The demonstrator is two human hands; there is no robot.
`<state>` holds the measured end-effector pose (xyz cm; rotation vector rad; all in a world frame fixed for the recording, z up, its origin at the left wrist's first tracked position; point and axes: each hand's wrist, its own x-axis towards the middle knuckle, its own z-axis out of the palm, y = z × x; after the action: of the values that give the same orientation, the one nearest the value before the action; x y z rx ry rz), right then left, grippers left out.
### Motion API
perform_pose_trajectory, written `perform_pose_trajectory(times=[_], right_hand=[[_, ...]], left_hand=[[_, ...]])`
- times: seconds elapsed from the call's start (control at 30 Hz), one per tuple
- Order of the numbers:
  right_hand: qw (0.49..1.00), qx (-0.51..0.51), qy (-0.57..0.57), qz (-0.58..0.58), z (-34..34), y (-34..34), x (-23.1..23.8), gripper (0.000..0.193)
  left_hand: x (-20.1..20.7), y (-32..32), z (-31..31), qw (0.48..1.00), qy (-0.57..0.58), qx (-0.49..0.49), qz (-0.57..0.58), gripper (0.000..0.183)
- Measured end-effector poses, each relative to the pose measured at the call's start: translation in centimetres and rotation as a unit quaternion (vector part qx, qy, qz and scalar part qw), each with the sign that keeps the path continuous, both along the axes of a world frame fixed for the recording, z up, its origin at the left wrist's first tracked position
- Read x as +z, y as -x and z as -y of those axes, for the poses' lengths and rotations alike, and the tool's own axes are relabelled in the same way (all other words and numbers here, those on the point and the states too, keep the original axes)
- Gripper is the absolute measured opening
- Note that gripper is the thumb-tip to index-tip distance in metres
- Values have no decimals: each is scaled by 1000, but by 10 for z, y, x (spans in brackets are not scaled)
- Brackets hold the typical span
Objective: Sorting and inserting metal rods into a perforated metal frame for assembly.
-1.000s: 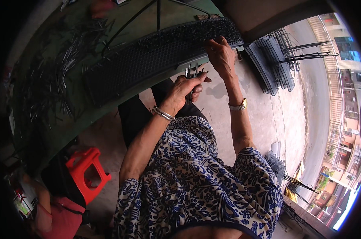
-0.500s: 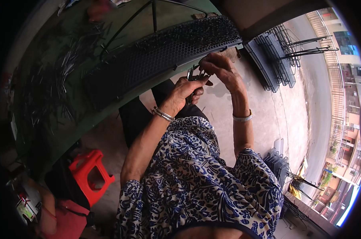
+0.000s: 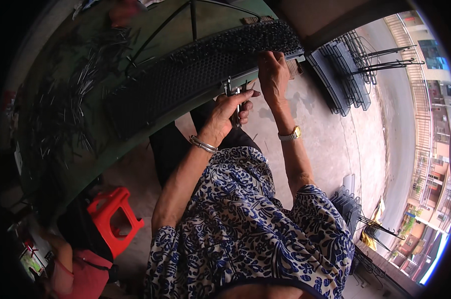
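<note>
My left hand [image 3: 224, 114] is closed around a small bundle of thin metal pieces [image 3: 237, 117], whose ends stick up past the thumb. It is just off the near edge of a long black perforated metal shelf [image 3: 173, 92]. My right hand [image 3: 274, 74] is over the shelf's right end, fingertips drawn together at a heap of small black parts [image 3: 235, 41]. Whatever sits between those fingertips is hidden.
The shelf lies on a green table [image 3: 93, 167], with loose dark rods [image 3: 78, 94] scattered at left. Below left stand a red stool [image 3: 117, 219] and a person in pink [image 3: 88, 274]. Stacked black wire racks [image 3: 340, 74] stand on the floor at right.
My right hand has moved away from the bundle, up to the heap of small parts on the shelf. The left hand has shifted slightly left, still gripping the bundle.
</note>
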<state>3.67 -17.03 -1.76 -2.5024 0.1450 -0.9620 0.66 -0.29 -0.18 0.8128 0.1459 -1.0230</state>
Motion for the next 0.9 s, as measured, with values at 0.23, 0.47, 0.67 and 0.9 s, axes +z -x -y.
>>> perform_pose_trajectory(times=[0.23, 0.47, 0.67, 0.9], right_hand=[[997, -11, 16, -78, 0, 15, 16, 14], [922, 159, -250, -251, 3, 42, 48, 25], [823, 290, -422, -244, -11, 59, 72, 28], [817, 283, -385, -323, -4, 42, 63, 21]], left_hand=[[0, 2, 1, 1000, -11, 27, -8, 31], [-3, 2, -4, 999, -25, 47, 11, 29], [14, 6, -3, 993, -83, 63, 62, 27], [7, 1, -10, 992, -84, 42, 80, 32]])
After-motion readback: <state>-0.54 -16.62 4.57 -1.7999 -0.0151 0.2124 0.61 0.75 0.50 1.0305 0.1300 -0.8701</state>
